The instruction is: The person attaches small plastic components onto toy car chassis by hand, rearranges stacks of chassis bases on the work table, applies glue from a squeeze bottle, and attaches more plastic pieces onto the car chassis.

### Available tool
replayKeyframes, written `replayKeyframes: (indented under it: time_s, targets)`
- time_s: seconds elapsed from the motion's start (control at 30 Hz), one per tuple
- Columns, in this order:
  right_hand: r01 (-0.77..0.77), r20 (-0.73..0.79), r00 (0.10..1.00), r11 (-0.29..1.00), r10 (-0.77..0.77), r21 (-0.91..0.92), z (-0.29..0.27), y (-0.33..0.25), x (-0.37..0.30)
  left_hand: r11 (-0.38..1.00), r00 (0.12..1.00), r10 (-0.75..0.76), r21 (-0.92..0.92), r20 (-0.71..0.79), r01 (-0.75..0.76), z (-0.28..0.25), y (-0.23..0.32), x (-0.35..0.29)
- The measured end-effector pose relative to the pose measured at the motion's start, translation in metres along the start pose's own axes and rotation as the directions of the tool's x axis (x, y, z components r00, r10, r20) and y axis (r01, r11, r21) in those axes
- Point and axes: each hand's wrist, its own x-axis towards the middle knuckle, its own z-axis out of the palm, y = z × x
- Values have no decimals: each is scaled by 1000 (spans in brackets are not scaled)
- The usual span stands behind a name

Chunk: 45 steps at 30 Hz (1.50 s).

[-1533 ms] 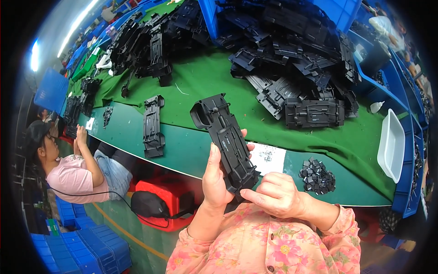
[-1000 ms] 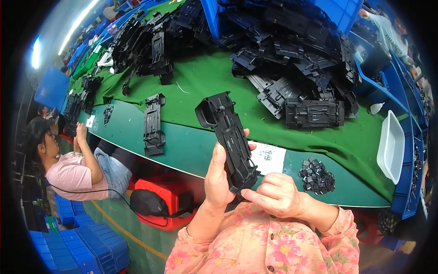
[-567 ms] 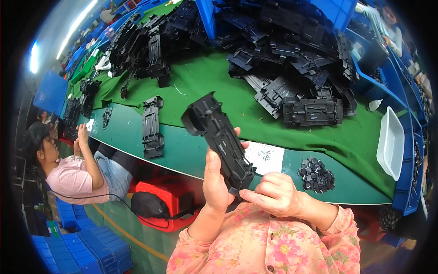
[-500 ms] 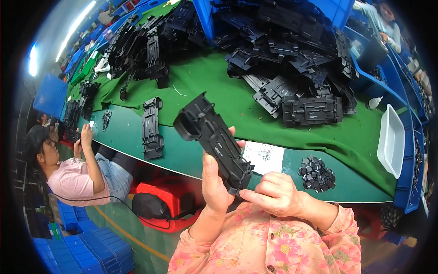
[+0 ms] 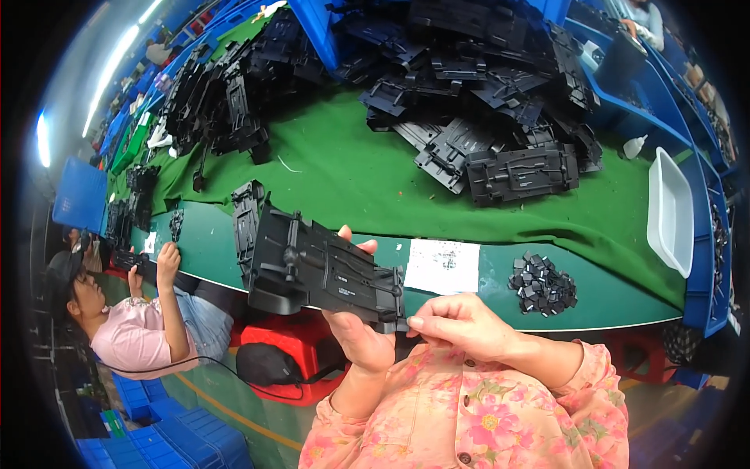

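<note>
A long black plastic car chassis [image 5: 332, 270] with moulded axles and ribs is in my left hand [image 5: 361, 340]. The fingers wrap round it from below and behind, and it lies tilted with its wide end to the left. My right hand [image 5: 461, 322] is closed in a pinch at the chassis's near right corner, its thumb and fingertip touching or almost touching the edge. Whatever small piece may be between those fingers is too small to make out. To the right, a heap of small black square pieces [image 5: 543, 283] lies on the green table [image 5: 617, 301].
Beyond, black chassis parts [image 5: 469, 94] are piled high on green cloth [image 5: 312, 156]. Another chassis [image 5: 247, 227] stands behind the held one. A marked white paper [image 5: 443, 267], a white tray [image 5: 670, 211] and blue bins [image 5: 707, 289] lie around. A co-worker [image 5: 144, 320] sits at left.
The chassis has turned from steeply upright to a flatter tilt, and its wide end has swung down and left. My right hand stays at its near corner.
</note>
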Motion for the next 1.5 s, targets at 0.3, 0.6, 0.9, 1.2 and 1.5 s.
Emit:
replayKeyframes:
  time_s: [0.3,0.6,0.9,1.2,1.5]
  targets:
    - [-75,15,997,997,75,16,2,-4,5,997,1000,-22,79,20,20,-1,4,-5]
    - [-145,28,989,987,143,74,1,-9,5,995,995,-46,97,87,38,2,1,-10]
    - [-120,43,992,991,118,57,-3,-10,9,996,995,-27,83,92,19,1,-4,-8]
    - [-113,5,994,993,113,-37,-7,-4,-1,915,942,-289,-239,173,325,-28,-6,18]
    - [14,-156,988,986,12,168,-22,4,-21,778,804,-589,210,-82,591,-148,-41,122]
